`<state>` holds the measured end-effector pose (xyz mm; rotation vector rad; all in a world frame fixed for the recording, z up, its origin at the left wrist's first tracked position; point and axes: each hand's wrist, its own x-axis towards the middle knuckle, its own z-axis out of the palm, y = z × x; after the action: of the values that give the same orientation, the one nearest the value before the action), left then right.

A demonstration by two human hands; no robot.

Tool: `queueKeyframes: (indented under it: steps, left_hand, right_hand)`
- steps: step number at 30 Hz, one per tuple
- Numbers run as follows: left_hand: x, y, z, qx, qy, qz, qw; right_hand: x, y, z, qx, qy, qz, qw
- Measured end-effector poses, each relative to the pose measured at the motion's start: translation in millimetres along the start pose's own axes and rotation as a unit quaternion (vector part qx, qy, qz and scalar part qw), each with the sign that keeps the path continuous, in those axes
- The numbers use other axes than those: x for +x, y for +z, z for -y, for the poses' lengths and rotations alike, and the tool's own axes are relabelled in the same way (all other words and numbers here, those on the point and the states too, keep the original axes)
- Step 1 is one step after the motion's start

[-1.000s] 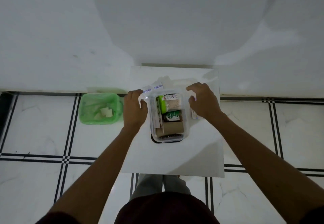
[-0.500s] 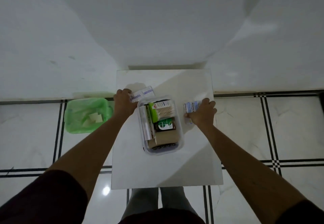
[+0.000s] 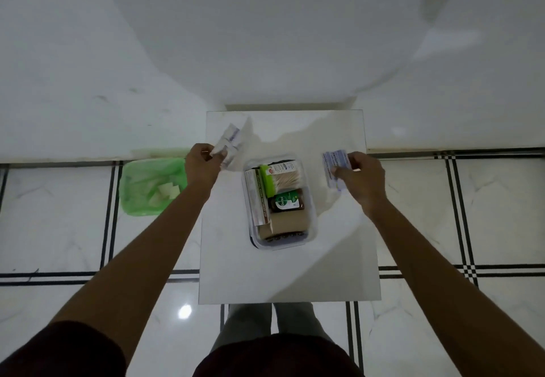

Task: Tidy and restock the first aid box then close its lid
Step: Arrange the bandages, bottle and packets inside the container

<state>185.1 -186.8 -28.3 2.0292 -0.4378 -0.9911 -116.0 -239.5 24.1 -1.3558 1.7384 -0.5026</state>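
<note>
A clear plastic first aid box (image 3: 312,223) stands open on a small white table (image 3: 289,273). Inside lie a long ointment carton (image 3: 259,199), a green-capped pack of cotton buds (image 3: 284,180), a brown Dettol bottle (image 3: 287,203) and a tan bandage roll (image 3: 287,222). My left hand (image 3: 202,168) is left of the box and pinches white sachets with blue print (image 3: 230,142). My right hand (image 3: 361,180) is right of the box and holds a white and blue packet (image 3: 336,167). No lid is visible.
A green bin liner (image 3: 152,186) with white scraps in it sits on the tiled floor left of the table. A white wall rises just behind the table. My legs show under the table's near edge.
Both hands have moved away from the box rim, the left lifting the sachets up and left, the right picking up the packet from the table and raising it.
</note>
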Motion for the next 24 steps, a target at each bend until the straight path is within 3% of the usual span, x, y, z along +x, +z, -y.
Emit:
queueKeyframes:
  steps: [3, 6, 11, 15, 17, 21, 24]
  left_hand:
    - [-24.5, -23.5, -8.8, -0.045, 0.043, -0.010, 0.998]
    - [-57.1, -43.9, -12.7, -0.058, 0.082, -0.009, 0.995]
    - [-117.2, -62.8, -5.7, -0.080, 0.083, 0.010, 0.993]
    - [-152.3, -71.2, 2.5, -0.102, 0.091, -0.002, 0.991]
    - [-168.0, -72.1, 5.7, -0.096, 0.097, 0.030, 0.990]
    - [-181.0, -69.0, 13.2, -0.072, 0.089, 0.101, 0.988]
    - [-183.9, -56.9, 13.2, -0.034, 0.085, 0.135, 0.987]
  right_hand:
    - [-21.6, -18.8, 22.4, 0.015, -0.066, 0.047, 0.997]
    - [-37.7, -22.7, 37.2, -0.013, -0.112, 0.153, 0.982]
    - [-47.3, -3.0, 50.3, -0.128, -0.228, 0.269, 0.927]
    - [-48.2, 20.3, 46.8, -0.225, -0.246, 0.332, 0.883]
    - [-48.5, 31.7, 42.8, -0.275, -0.237, 0.342, 0.867]
    - [-47.7, 40.9, 40.3, -0.304, -0.232, 0.316, 0.868]
    - [-46.6, 36.3, 38.0, -0.385, -0.311, 0.251, 0.832]
